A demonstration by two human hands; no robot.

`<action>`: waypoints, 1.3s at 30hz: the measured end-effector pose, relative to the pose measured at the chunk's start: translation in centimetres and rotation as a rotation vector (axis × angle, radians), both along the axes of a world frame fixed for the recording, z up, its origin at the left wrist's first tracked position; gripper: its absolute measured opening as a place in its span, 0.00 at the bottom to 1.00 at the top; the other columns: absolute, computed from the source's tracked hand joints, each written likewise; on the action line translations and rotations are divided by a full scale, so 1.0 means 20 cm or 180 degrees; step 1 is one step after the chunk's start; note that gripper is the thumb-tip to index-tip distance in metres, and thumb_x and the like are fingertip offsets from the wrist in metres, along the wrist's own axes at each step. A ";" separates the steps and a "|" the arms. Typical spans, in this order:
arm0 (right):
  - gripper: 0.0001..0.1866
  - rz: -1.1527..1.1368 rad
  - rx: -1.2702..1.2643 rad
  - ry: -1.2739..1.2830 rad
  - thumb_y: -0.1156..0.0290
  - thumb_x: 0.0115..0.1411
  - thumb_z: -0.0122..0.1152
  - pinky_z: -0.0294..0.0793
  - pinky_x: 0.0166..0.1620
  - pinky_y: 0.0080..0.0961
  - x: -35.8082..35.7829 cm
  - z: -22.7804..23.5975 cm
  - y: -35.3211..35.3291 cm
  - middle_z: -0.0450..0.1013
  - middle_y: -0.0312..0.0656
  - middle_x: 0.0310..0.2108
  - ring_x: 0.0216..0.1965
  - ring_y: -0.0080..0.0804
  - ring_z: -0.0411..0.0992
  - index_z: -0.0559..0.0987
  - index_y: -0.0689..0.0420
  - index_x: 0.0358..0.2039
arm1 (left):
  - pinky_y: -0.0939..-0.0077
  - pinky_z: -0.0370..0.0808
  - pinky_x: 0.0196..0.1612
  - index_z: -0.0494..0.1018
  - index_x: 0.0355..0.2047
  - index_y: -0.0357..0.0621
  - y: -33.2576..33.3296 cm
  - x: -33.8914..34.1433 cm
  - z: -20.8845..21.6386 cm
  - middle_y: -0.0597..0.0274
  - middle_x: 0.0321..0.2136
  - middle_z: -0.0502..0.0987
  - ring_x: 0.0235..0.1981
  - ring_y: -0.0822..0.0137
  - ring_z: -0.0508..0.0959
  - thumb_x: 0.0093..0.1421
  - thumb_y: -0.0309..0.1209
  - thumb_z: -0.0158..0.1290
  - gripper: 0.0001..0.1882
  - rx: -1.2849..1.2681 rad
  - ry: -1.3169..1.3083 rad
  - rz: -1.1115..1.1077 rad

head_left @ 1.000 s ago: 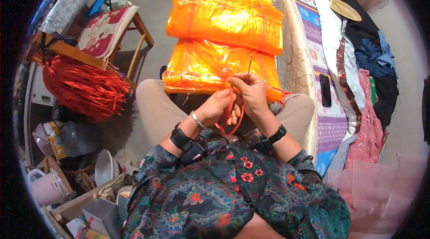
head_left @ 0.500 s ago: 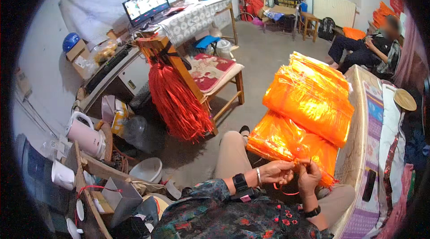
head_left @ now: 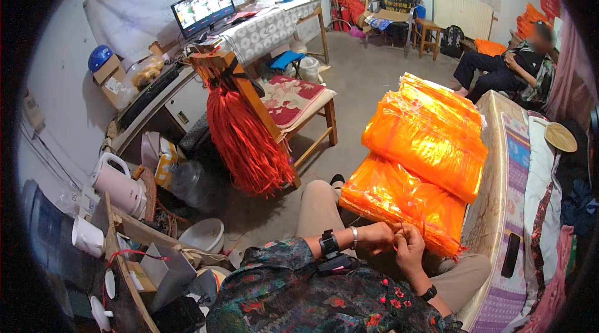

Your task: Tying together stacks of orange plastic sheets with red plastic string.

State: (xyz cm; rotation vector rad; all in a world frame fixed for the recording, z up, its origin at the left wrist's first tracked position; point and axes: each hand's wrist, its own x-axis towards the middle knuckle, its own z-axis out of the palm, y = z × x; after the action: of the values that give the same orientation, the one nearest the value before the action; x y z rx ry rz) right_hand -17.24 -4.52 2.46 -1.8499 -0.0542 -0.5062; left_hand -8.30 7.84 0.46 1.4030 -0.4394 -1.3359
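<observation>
A thick stack of shiny orange plastic bags or sheets lies across my lap and beyond it, its near edge gathered and frayed. My left hand is closed just off that near edge, its fingertips meeting those of my right hand. Fingers bent in a pinch, my right hand holds a thin red cord that shows between the two hands. Whether the left fingers grip the same cord is hard to see. A big bunch of red strands hangs from the back of the wooden chair to the left.
On the right a bed edge carries a dark phone and a round fan. A pink kettle and white mug stand at left. Another person sits at the far right. A monitor stands on the desk.
Both hands have shifted a little to the left, and the left has turned knuckles up. The red loop that hung below the hands is now mostly hidden.
</observation>
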 end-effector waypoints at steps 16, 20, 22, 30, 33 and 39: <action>0.06 0.0458 0.2297 0.1198 0.69 0.56 0.47 0.57 0.19 0.13 0.08 0.05 -0.07 0.63 0.31 0.18 0.16 0.15 0.59 0.65 0.57 0.25 | 0.68 0.68 0.29 0.67 0.29 0.38 -0.04 -0.13 0.19 0.51 0.24 0.70 0.27 0.52 0.72 0.48 0.25 0.47 0.07 -0.0767 -0.4038 0.1446; 0.07 0.1045 0.2836 0.1642 0.66 0.58 0.46 0.54 0.17 0.09 0.10 0.09 -0.10 0.60 0.26 0.17 0.15 0.12 0.56 0.66 0.53 0.25 | 0.67 0.68 0.26 0.67 0.31 0.39 -0.06 -0.11 0.23 0.52 0.20 0.68 0.23 0.52 0.71 0.50 0.27 0.47 0.08 -0.1442 -0.4317 0.1909; 0.07 0.1093 0.2848 0.1950 0.64 0.58 0.47 0.53 0.17 0.09 0.11 0.15 -0.12 0.60 0.25 0.17 0.15 0.12 0.56 0.67 0.52 0.26 | 0.69 0.68 0.25 0.67 0.34 0.39 -0.06 -0.09 0.24 0.53 0.20 0.68 0.23 0.53 0.72 0.50 0.28 0.47 0.10 -0.1383 -0.4568 0.1829; 0.06 0.0586 0.2754 0.1273 0.70 0.54 0.54 0.62 0.20 0.11 0.21 0.05 -0.05 0.69 0.32 0.18 0.17 0.16 0.64 0.72 0.57 0.24 | 0.69 0.69 0.25 0.69 0.26 0.36 -0.03 -0.05 0.18 0.52 0.20 0.70 0.23 0.54 0.73 0.47 0.22 0.48 0.04 -0.1059 -0.3893 0.2408; 0.05 0.0228 0.1899 0.0986 0.73 0.52 0.56 0.65 0.23 0.13 0.18 0.04 0.00 0.70 0.34 0.19 0.19 0.18 0.66 0.71 0.60 0.24 | 0.72 0.69 0.24 0.69 0.21 0.35 -0.03 -0.04 0.17 0.55 0.17 0.70 0.20 0.60 0.73 0.45 0.21 0.48 0.01 -0.0771 -0.3422 0.2686; 0.04 0.0941 0.1987 0.1446 0.74 0.51 0.56 0.70 0.28 0.17 0.13 0.13 -0.05 0.71 0.39 0.21 0.22 0.23 0.70 0.71 0.60 0.25 | 0.82 0.69 0.22 0.69 0.27 0.38 0.05 0.02 0.14 0.66 0.19 0.70 0.19 0.73 0.71 0.47 0.23 0.52 0.06 -0.0972 0.0509 0.1618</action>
State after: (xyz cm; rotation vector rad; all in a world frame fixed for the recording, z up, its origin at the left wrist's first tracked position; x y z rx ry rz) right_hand -14.62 -5.54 5.04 -1.2719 0.1235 0.1111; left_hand -7.89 8.90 3.19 1.0517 -0.1528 -0.9109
